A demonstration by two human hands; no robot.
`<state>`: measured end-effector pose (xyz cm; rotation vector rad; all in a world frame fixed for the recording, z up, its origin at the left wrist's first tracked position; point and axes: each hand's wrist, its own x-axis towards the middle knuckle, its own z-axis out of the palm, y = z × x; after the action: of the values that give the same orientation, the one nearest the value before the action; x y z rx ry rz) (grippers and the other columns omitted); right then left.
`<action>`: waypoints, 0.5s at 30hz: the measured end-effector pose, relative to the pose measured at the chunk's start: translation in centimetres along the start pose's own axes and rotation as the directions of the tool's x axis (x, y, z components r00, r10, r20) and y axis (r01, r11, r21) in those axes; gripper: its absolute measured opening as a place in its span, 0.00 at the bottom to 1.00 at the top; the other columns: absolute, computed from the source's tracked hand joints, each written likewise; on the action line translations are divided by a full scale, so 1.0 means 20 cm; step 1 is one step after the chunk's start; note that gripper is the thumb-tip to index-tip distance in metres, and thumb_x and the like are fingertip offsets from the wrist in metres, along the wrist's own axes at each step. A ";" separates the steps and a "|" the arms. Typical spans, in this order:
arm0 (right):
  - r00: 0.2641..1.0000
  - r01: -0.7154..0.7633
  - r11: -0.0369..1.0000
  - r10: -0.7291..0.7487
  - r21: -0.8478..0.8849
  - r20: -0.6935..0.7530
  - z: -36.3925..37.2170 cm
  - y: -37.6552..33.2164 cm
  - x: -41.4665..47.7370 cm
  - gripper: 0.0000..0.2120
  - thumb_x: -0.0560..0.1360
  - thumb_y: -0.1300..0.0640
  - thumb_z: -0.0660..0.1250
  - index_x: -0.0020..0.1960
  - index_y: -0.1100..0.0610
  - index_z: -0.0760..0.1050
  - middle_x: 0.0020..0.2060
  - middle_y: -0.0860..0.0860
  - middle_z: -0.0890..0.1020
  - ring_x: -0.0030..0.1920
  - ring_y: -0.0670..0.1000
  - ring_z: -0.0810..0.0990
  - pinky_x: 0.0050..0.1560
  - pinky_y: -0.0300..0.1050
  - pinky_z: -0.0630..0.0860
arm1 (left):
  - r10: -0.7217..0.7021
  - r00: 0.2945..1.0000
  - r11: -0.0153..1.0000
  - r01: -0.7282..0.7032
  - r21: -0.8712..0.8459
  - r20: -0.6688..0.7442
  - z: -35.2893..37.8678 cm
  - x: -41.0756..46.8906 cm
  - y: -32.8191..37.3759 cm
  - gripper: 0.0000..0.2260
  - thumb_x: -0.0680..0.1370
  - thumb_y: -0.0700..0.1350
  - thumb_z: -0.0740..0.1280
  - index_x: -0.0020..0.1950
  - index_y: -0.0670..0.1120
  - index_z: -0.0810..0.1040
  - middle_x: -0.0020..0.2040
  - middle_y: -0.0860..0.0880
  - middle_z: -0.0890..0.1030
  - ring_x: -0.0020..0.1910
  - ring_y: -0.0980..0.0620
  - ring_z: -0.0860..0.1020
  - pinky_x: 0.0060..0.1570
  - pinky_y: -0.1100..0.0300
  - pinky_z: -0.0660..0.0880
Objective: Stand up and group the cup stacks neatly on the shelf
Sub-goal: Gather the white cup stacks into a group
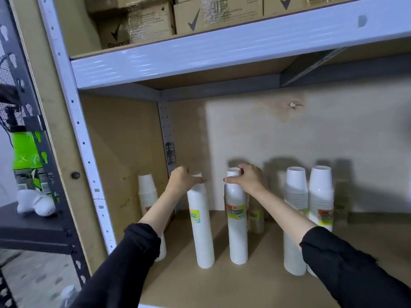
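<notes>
Several tall stacks of white cups stand upright on the brown shelf board point(222, 283). My left hand point(183, 181) grips the top of the left-middle stack point(201, 227). My right hand point(246, 177) grips the top of the right-middle stack point(236, 227), a short gap away. Another stack point(148, 192) stands at the far left by the side wall, partly hidden by my left arm. Two more stacks point(294, 196) point(321, 192) stand side by side on the right. A smaller clear-wrapped stack point(255, 218) stands behind my right forearm.
A white metal beam point(222, 54) carries the upper shelf with cardboard boxes point(218, 14) close above. The white upright post point(89, 163) bounds the shelf on the left. A dark rack point(33, 227) further left holds a green package and a white object.
</notes>
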<state>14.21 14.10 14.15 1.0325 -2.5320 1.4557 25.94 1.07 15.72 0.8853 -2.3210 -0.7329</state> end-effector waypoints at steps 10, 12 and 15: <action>0.995 0.014 0.994 -0.003 0.109 -0.097 0.00 0.04 -0.07 0.12 0.66 0.57 0.74 0.46 0.61 0.77 0.46 0.57 0.83 0.41 0.50 0.74 0.28 0.32 0.63 | 0.085 0.989 0.985 -0.102 -0.140 -0.123 0.07 -0.06 -0.01 0.19 0.68 0.46 0.76 0.54 0.38 0.81 0.53 0.41 0.83 0.44 0.50 0.76 0.43 0.60 0.73; 0.996 0.030 0.991 -0.018 0.130 -0.091 -0.04 0.03 -0.11 0.14 0.66 0.58 0.74 0.49 0.63 0.78 0.42 0.53 0.80 0.40 0.49 0.75 0.27 0.30 0.64 | 0.091 0.985 0.982 -0.113 -0.151 -0.143 0.08 -0.10 0.02 0.18 0.68 0.47 0.76 0.52 0.38 0.82 0.51 0.41 0.84 0.42 0.49 0.77 0.41 0.60 0.72; 0.991 0.071 0.986 -0.053 0.151 -0.121 -0.11 0.03 -0.15 0.10 0.65 0.60 0.75 0.45 0.62 0.79 0.38 0.52 0.79 0.33 0.45 0.73 0.24 0.26 0.66 | 0.123 0.976 0.975 -0.152 -0.160 -0.178 0.09 -0.19 0.09 0.16 0.68 0.48 0.76 0.48 0.38 0.81 0.47 0.40 0.84 0.44 0.45 0.80 0.40 0.60 0.71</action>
<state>15.70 17.58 13.88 1.0041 -2.3169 1.6655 26.40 5.54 14.47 0.6736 -2.1107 -0.7575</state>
